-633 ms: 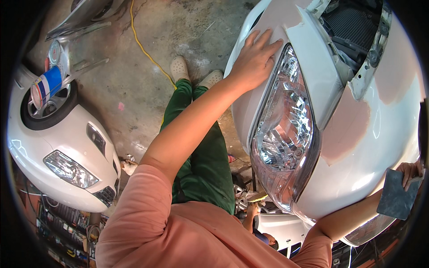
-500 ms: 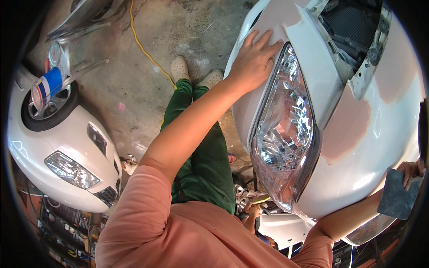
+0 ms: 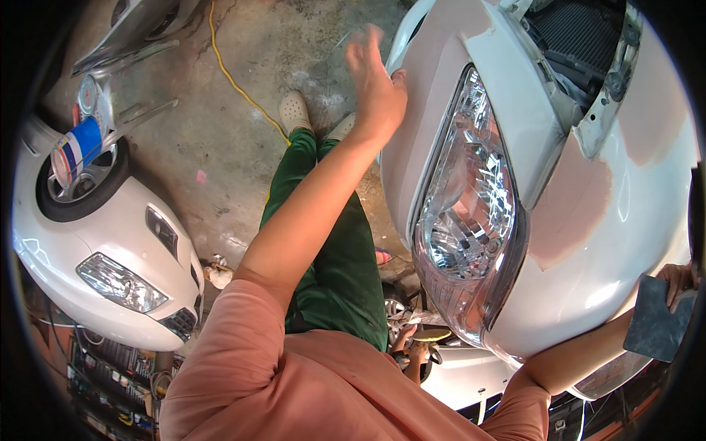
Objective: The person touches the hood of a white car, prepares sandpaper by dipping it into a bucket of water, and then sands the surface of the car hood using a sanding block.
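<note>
Left hand (image 3: 376, 81) motion-blurred at the fingers, right hand (image 3: 678, 283) and its grey sanding block (image 3: 657, 323) cut off by the picture's rim

Salmon-pink short sleeves (image 3: 243, 345), green trousers (image 3: 334, 250)

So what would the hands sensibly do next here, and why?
Probably set the left hand back down on the car's front panel: it is lifted beside the pinkish filler patch, while the right hand holds a dark sanding sheet against the bumper.

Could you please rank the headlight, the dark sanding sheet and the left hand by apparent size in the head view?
1. headlight
2. left hand
3. dark sanding sheet; its edge is cropped, and it looks close to the hand, so this order is unsure.
</note>
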`<state>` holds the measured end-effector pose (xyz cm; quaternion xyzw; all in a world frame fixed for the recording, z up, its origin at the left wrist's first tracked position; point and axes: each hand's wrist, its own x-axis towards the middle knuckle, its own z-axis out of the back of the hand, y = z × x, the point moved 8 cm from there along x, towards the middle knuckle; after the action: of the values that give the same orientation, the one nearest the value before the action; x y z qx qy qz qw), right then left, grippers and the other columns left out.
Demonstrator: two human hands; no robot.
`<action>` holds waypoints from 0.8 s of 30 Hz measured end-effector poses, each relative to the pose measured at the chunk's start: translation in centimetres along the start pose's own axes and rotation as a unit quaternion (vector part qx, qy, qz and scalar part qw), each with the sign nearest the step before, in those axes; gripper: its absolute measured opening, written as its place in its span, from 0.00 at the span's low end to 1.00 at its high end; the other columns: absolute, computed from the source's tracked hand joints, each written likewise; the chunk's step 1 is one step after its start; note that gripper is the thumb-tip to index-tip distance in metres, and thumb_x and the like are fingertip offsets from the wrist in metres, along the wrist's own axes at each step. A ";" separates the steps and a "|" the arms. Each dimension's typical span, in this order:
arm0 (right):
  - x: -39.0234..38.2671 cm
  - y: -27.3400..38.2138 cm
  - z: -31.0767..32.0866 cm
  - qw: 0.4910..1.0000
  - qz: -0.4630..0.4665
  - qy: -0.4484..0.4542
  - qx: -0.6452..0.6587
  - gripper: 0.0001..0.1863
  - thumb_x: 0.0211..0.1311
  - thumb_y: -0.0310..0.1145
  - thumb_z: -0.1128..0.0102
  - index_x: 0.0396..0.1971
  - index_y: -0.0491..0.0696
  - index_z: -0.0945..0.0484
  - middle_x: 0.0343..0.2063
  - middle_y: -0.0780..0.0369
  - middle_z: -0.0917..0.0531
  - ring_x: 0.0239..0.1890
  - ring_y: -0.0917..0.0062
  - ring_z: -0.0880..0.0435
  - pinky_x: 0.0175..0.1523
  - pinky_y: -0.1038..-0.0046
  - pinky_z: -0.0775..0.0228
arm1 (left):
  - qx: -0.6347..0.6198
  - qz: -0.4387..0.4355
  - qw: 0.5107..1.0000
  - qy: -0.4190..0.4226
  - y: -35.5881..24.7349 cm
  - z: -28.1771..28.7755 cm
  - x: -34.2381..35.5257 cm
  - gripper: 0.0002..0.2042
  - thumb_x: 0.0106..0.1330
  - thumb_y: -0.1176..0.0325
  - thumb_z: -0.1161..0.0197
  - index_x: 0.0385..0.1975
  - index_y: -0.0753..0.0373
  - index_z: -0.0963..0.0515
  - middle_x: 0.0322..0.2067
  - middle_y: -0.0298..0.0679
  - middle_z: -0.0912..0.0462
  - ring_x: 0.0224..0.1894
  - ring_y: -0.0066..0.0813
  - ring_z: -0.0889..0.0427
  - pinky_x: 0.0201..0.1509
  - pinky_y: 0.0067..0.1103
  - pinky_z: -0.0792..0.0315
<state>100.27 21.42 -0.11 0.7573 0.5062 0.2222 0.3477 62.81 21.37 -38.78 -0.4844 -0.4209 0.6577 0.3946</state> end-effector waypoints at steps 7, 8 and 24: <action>-0.1 0.4 0.7 0.984 0.112 -0.105 0.086 0.28 0.61 0.45 0.35 0.58 0.47 0.27 0.47 0.60 0.19 0.20 0.83 0.25 0.26 0.81 0.31 | 0.039 0.094 0.990 0.094 1.2 -5.4 2.3 0.51 0.66 0.46 0.38 0.75 0.70 0.64 0.74 0.65 0.66 0.78 0.60 0.68 0.79 0.39 0.64; 0.0 0.5 0.6 0.985 0.113 -0.101 0.078 0.29 0.61 0.45 0.35 0.59 0.47 0.27 0.48 0.60 0.19 0.21 0.82 0.25 0.27 0.80 0.31 | 0.048 0.086 0.989 0.111 0.9 -6.4 2.2 0.51 0.67 0.46 0.39 0.74 0.72 0.63 0.74 0.66 0.67 0.77 0.61 0.68 0.79 0.40 0.63; 2.7 2.6 1.9 0.990 -0.108 0.063 -0.058 0.15 0.69 0.36 0.45 0.33 0.38 0.31 0.20 0.61 0.28 0.08 0.84 0.36 0.21 0.83 0.38 | 0.108 -0.012 0.969 0.223 0.5 -1.9 -15.4 0.37 0.74 0.54 0.48 0.71 0.75 0.52 0.71 0.69 0.56 0.75 0.67 0.57 0.77 0.44 0.57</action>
<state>104.21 22.74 0.58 0.6610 0.5925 0.2593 0.3804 67.95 7.31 -34.86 -0.5687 -0.2545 0.5697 0.5359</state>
